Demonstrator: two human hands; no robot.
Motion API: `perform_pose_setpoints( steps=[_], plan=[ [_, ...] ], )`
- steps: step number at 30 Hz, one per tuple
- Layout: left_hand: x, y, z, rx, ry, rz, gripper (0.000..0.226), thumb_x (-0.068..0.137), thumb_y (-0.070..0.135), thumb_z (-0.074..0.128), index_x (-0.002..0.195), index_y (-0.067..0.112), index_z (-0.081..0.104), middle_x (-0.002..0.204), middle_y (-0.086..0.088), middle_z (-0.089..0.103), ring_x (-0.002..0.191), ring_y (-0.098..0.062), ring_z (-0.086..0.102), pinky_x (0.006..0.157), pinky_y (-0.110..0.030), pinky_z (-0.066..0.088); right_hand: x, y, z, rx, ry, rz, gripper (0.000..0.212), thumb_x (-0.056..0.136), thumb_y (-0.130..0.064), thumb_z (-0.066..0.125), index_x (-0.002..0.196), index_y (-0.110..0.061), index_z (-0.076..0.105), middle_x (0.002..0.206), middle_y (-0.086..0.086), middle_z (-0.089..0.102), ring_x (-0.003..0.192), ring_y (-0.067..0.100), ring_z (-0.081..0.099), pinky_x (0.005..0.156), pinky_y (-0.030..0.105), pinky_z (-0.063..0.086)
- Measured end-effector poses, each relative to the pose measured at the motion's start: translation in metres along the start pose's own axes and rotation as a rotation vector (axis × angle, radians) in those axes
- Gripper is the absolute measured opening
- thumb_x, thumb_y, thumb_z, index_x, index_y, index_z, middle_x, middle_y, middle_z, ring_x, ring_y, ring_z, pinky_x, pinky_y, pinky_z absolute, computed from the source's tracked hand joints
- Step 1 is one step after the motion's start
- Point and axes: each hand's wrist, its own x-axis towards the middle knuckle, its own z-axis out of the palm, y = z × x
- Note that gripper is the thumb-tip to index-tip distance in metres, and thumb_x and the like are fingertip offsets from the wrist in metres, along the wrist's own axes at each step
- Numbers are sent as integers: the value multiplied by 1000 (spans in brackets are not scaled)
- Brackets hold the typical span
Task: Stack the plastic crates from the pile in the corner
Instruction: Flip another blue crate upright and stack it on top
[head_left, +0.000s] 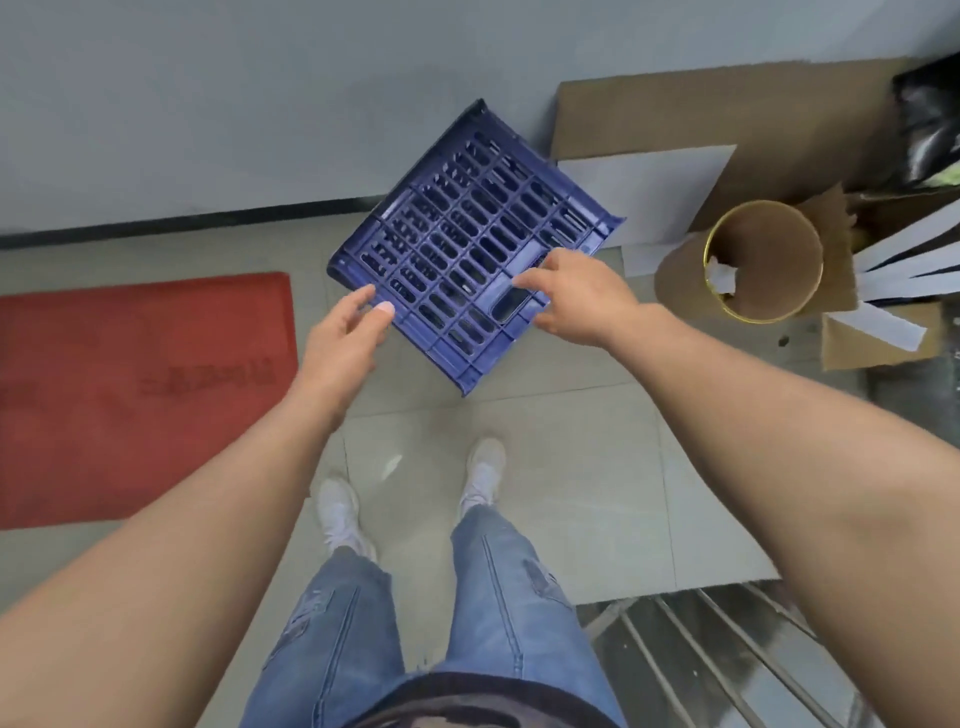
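A blue slatted plastic crate (467, 244) hangs tilted above the tiled floor in front of the wall, its gridded face turned up toward me. My left hand (345, 338) holds its near-left edge, thumb lying on top of the rim. My right hand (576, 296) holds the near-right edge beside the handle slot, fingers stretched over the face and thumb below the rim. No other crate is in view.
A red mat (130, 395) lies on the floor at the left. Flattened cardboard (727, 109), white sheets and a gold-rimmed cardboard tube (763, 260) crowd the right corner. A metal rack (727, 660) stands at the lower right. My feet are on pale tiles (571, 467).
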Motion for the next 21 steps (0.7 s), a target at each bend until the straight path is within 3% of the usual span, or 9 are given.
perform_pose_setpoints(
  steps=[4, 8, 14, 18, 21],
  plan=[
    [9, -25, -2, 4, 60, -49, 45, 92, 33, 51, 136, 27, 45, 126, 4, 53, 107, -16, 59, 90, -34, 49, 34, 10, 18, -290, -49, -168, 49, 90, -21, 54, 137, -32, 46, 138, 7, 40, 126, 30, 36, 103, 43, 27],
    [21, -49, -10, -18, 90, -97, 45, 92, 33, 52, 136, 28, 45, 127, 3, 54, 105, -14, 60, 85, -31, 48, 59, 16, 34, -419, -142, -208, 52, 90, -15, 49, 137, -38, 45, 133, 8, 39, 124, 31, 35, 103, 45, 24],
    [38, -70, -16, -59, 95, -133, 46, 93, 32, 51, 137, 26, 45, 125, 1, 56, 104, -13, 61, 85, -29, 49, 82, 20, 50, -463, -232, -144, 46, 92, -30, 48, 137, -39, 45, 133, 11, 40, 124, 33, 39, 109, 45, 20],
    [47, -75, -16, -68, 103, -145, 46, 93, 31, 51, 138, 23, 44, 123, 2, 55, 105, -15, 61, 86, -30, 49, 91, 23, 59, -478, -295, -142, 57, 86, -47, 57, 140, -35, 41, 132, 12, 43, 126, 33, 39, 113, 47, 15],
    [52, -77, -16, -85, 114, -143, 46, 93, 31, 51, 138, 21, 44, 120, 4, 54, 105, -15, 61, 86, -30, 50, 91, 25, 71, -448, -213, -156, 55, 83, -44, 60, 134, -27, 48, 123, 15, 46, 119, 35, 42, 112, 46, 19]
  ],
)
